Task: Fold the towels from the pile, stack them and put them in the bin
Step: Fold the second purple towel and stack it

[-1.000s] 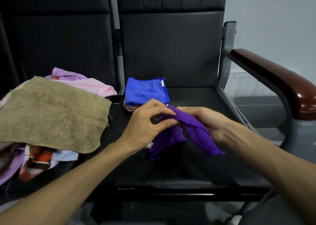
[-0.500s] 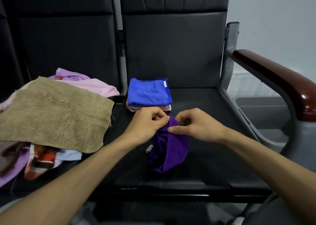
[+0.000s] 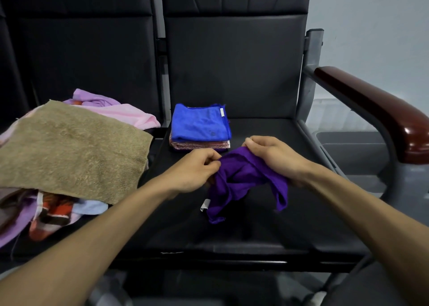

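Note:
A crumpled purple towel (image 3: 241, 180) with a white tag hangs over the black seat (image 3: 255, 226) between both hands. My left hand (image 3: 192, 171) pinches its left upper edge. My right hand (image 3: 276, 157) grips its top right edge, and cloth drapes past that wrist. Behind them, a folded blue towel (image 3: 199, 123) lies on top of a folded reddish patterned one (image 3: 199, 145), a small stack at the seat's back left. The unfolded pile sits on the left seat: a tan towel (image 3: 69, 147) on top, with pink (image 3: 125, 113), lilac and orange-striped (image 3: 51, 210) cloths beneath.
A wooden-topped armrest (image 3: 376, 110) on a grey frame borders the seat on the right. A grey bin (image 3: 348, 145) stands on the floor beyond it, under the armrest. Black backrests rise behind both seats.
My hands have drawn apart along the purple towel's top edge, spreading it wider. One second ago it hung as two loose tails, then it was bunched between the hands.

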Motion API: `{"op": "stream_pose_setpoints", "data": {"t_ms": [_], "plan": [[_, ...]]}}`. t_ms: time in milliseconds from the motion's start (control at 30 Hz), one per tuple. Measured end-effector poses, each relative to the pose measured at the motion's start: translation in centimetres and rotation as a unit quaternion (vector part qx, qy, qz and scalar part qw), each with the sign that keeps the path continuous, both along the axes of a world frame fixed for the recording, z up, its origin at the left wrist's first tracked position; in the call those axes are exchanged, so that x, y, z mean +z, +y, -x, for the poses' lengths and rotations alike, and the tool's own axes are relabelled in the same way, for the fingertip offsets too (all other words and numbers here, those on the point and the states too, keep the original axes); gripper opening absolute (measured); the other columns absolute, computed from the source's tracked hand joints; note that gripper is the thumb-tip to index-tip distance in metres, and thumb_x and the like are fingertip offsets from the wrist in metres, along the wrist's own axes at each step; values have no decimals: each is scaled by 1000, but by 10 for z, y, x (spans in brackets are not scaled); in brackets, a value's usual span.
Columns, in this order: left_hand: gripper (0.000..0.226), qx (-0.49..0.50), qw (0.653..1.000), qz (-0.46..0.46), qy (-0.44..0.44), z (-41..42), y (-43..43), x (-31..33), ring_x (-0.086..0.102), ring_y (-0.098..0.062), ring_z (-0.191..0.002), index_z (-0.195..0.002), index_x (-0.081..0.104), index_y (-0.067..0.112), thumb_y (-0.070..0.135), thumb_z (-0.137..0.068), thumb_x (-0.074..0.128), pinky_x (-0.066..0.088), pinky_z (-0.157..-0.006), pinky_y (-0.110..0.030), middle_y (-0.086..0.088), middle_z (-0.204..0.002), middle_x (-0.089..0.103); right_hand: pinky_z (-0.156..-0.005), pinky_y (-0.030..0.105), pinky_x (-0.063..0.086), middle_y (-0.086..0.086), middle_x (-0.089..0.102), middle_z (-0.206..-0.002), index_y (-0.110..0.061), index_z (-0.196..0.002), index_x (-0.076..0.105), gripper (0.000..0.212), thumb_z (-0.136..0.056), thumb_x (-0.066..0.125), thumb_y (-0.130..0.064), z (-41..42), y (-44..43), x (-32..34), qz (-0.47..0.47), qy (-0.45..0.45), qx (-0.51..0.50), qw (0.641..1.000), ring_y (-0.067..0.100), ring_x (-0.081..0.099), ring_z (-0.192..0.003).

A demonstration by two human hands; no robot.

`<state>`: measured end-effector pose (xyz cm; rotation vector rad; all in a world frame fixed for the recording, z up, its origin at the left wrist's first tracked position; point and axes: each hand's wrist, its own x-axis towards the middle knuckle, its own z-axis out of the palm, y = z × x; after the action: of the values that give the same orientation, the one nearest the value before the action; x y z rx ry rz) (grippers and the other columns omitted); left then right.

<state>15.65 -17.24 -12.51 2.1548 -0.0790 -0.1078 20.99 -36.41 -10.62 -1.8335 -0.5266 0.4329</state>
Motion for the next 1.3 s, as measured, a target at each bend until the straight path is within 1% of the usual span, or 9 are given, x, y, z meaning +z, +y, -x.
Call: {"op": "stream_pose_setpoints", "data": {"t_ms": [200, 333, 433, 567, 767, 900, 1000, 1167, 1300], "plan": [[23, -1, 962, 264, 66, 4, -3, 8, 64, -16, -85, -104, 64, 9, 9, -101, 41, 52, -76, -28, -9, -97, 68, -61, 17, 44, -13, 65, -72, -18, -90, 59, 28, -84, 69, -43, -4, -1, -5, 114, -164, 10, 980, -2, 60, -64], [25, 42, 953, 291, 73, -1, -2, 8, 65, -18, -97, -107, 67, 11, 11, -101, 43, 51, -81, -26, -9, -107, 70, -66, 13, 42, -23, 63, -70, -30, -81, 61, 11, -92, 63, -31, -11, -5, -8, 92, -237, 33, 967, -4, 57, -68], [18, 55, 973, 223, 12, -4, 2, 8, 64, -12, -93, -99, 67, 13, 15, -99, 49, 51, -81, -20, -3, -99, 70, -70, 20, 46, -13, 66, -75, -24, -81, 68, 15, -94, 61, -27, -18, -10, -9, 99, -239, 43, 965, -1, 58, -71], [13, -42, 998, -11, -40, -4, 16, 8, 50, -11, -68, -105, 63, 19, 24, -93, 60, 42, -67, -24, 0, -76, 57, -74, 26, 50, 1, 72, -83, -15, -87, 72, 14, -93, 63, -23, -27, -18, -14, 97, -197, 27, 975, 5, 62, -75], [21, -79, 980, -182, -7, -7, 34, 0, 63, -9, -89, -110, 59, 24, 11, -93, 56, 50, -79, -25, 3, -103, 67, -78, 24, 46, -6, 67, -80, -17, -87, 67, 16, -97, 56, -15, -43, -29, -27, 169, -202, -3, 965, 6, 59, -74], [16, -94, 941, -325, 30, -9, 48, -6, 62, -14, -81, -99, 57, 27, 14, -93, 52, 46, -72, -28, 2, -91, 65, -78, 23, 38, -1, 69, -92, -18, -92, 67, 17, -97, 52, -11, -50, -36, -38, 307, -255, -6, 917, 18, 61, -92], [5, -104, 931, -348, 45, -12, 58, -8, 58, -10, -83, -97, 60, 26, 27, -96, 55, 41, -72, -24, 6, -92, 63, -77, 24, 35, 6, 69, -97, -13, -96, 68, 17, -98, 53, -21, -54, -40, -41, 364, -250, -31, 897, 23, 59, -96], [25, -67, 945, -317, 48, -13, 78, -6, 49, -6, -63, -71, 55, 26, 38, -94, 57, 35, -59, -23, 8, -70, 54, -79, 40, 51, 0, 59, -77, -29, -62, 55, 35, -89, 60, -51, -66, -52, -46, 406, -199, -106, 886, 22, 56, -81], [17, -10, 963, -270, 16, -12, 98, -9, 54, -12, -71, -77, 61, 27, 28, -94, 58, 38, -62, -23, 6, -73, 58, -77, 31, 46, 6, 64, -86, -26, -76, 65, 17, -90, 65, -35, -68, -58, -48, 396, -196, -139, 887, 28, 62, -93]]}}
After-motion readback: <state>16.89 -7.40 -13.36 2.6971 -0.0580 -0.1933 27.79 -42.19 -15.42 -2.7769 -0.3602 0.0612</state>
